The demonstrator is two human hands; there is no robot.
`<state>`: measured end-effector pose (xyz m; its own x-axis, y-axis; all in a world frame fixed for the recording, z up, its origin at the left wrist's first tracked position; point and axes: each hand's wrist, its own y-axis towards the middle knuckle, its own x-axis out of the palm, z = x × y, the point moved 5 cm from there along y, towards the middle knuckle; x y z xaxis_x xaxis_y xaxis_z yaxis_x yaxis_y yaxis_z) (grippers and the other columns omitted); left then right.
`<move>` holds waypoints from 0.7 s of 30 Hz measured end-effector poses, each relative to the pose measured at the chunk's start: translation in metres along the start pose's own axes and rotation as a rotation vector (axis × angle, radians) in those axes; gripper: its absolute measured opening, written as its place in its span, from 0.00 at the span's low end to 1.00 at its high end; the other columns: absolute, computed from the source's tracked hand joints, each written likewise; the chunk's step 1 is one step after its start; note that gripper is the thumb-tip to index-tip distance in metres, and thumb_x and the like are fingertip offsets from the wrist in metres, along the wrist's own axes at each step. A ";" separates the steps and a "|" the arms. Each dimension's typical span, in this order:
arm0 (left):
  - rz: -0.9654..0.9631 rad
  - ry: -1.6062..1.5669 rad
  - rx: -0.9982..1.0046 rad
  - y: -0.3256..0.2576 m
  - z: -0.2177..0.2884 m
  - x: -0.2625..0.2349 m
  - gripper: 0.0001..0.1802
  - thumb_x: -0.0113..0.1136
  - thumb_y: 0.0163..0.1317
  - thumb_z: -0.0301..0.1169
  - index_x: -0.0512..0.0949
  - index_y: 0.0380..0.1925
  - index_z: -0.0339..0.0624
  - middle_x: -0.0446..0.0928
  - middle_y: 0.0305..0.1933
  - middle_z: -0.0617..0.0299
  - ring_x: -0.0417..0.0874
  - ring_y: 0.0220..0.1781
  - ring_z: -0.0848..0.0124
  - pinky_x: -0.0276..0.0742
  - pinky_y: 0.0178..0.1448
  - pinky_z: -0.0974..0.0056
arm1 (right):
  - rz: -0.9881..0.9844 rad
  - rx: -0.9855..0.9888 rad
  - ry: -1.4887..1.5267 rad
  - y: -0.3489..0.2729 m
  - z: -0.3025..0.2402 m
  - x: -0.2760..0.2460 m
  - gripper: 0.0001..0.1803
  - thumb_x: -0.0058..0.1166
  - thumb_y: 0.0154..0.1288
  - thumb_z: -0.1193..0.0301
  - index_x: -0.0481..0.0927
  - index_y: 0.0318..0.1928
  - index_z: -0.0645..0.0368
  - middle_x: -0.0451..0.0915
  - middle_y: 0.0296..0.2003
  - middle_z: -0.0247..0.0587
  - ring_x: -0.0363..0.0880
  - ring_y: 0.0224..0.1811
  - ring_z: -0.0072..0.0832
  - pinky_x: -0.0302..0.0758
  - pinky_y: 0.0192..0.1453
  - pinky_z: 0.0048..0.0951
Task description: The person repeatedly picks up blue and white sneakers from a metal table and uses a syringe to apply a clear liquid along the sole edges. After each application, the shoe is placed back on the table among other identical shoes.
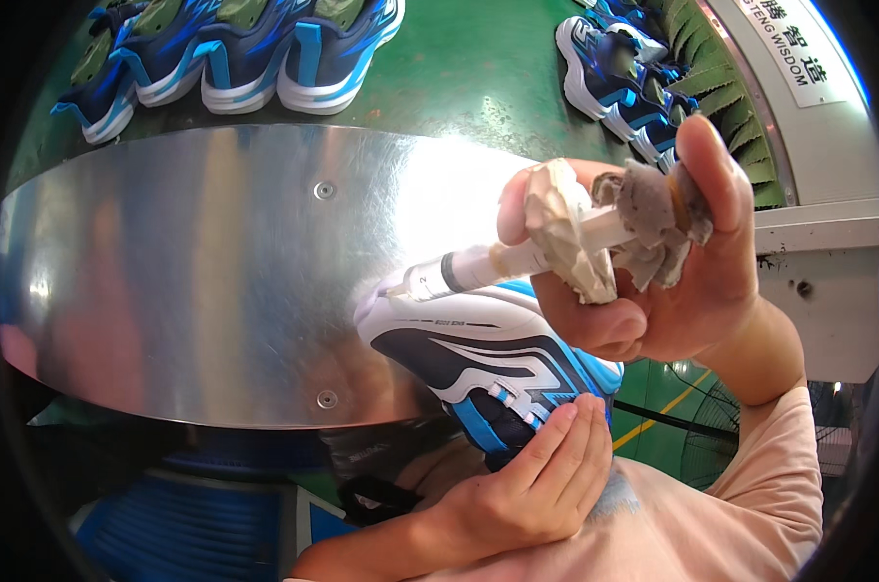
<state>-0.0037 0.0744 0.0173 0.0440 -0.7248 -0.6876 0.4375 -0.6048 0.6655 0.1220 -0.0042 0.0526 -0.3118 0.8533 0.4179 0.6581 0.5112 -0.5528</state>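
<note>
Syringe on shoe at metal table's near edge.
Right hand (682,281) clamped on syringe (478,270), tip touching shoe (478,364); left hand (531,485) gripping shoe from below.

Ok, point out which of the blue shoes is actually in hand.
The blue-and-white shoe by the syringe, steadied by the left hand; the others sit on the green belt.

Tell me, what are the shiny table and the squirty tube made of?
The table top looks like bare polished metal: it mirrors light and has screw heads. The syringe in the right hand looks like clear plastic, its grip crusted with what seems dried glue and rag.
</note>
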 end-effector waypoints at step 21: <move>-0.129 -0.059 -0.033 0.012 0.001 -0.004 0.13 0.48 0.61 0.30 0.81 0.37 0.38 0.82 0.44 0.56 0.82 0.50 0.65 0.72 0.62 0.62 | 0.148 -0.110 -0.007 -0.106 0.049 -0.041 0.59 0.46 0.45 0.26 0.60 0.62 0.66 0.71 0.47 0.40 0.71 0.40 0.21 0.70 0.42 0.21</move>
<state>0.0003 0.0696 0.0281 -0.0666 -0.6602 -0.7481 0.4658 -0.6836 0.5619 0.0316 -0.0885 0.0588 -0.2109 0.9191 0.3327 0.7677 0.3665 -0.5256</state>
